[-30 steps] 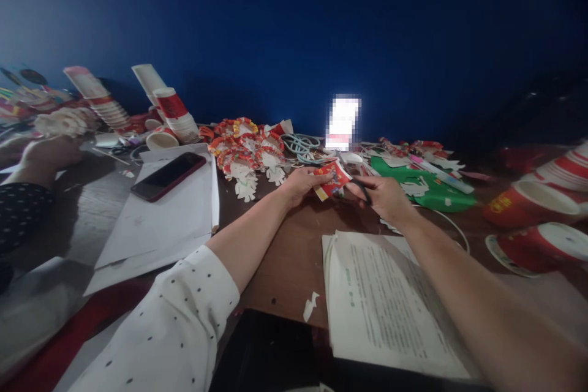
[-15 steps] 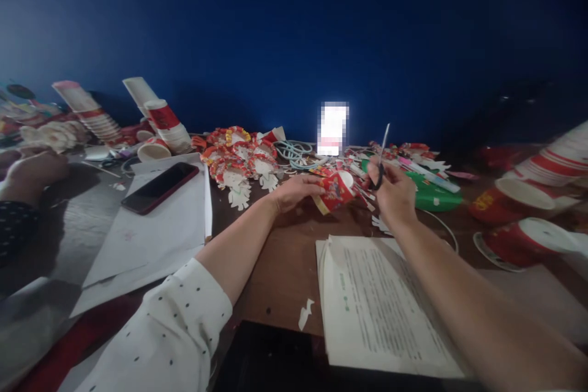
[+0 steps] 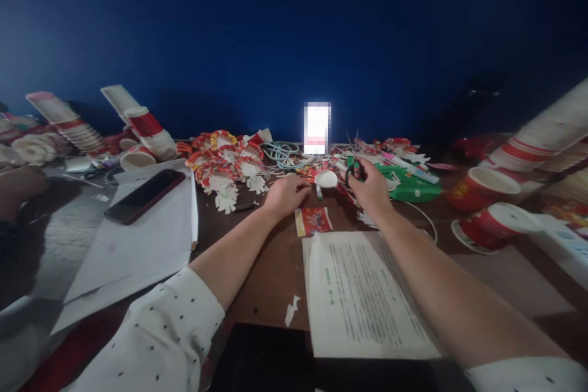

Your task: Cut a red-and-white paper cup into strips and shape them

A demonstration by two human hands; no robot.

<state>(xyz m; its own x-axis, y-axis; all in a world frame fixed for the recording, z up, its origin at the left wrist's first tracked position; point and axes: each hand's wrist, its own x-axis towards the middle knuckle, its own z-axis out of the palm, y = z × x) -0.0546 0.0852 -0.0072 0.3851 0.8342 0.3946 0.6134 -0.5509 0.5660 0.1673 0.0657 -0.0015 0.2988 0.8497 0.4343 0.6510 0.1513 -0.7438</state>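
Observation:
My right hand (image 3: pixel 373 188) is closed round the black handles of a pair of scissors (image 3: pixel 354 173), whose blades point up and away. My left hand (image 3: pixel 287 196) is low over the table with loosely bent fingers, and I see nothing held in it. A round white paper cup bottom (image 3: pixel 326 180) is between my hands, just right of my left fingertips. Nearer to me, a red printed piece of cup paper (image 3: pixel 314 221) lies flat on the brown table, touching or close to the top edge of a stack of printed sheets (image 3: pixel 367 294).
Red paper crafts with white cut-outs (image 3: pixel 229 159) are heaped at the back left. A lit screen (image 3: pixel 316 128) stands behind. A phone (image 3: pixel 146 196) lies on white paper at left. Red cups (image 3: pixel 482 190) stand at right, by a green item (image 3: pixel 418 187). Another person's hand (image 3: pixel 22 190) is far left.
The red printed piece has left my left hand and now lies on the table. The right hand has brought the scissors lower. My view has shifted slightly right.

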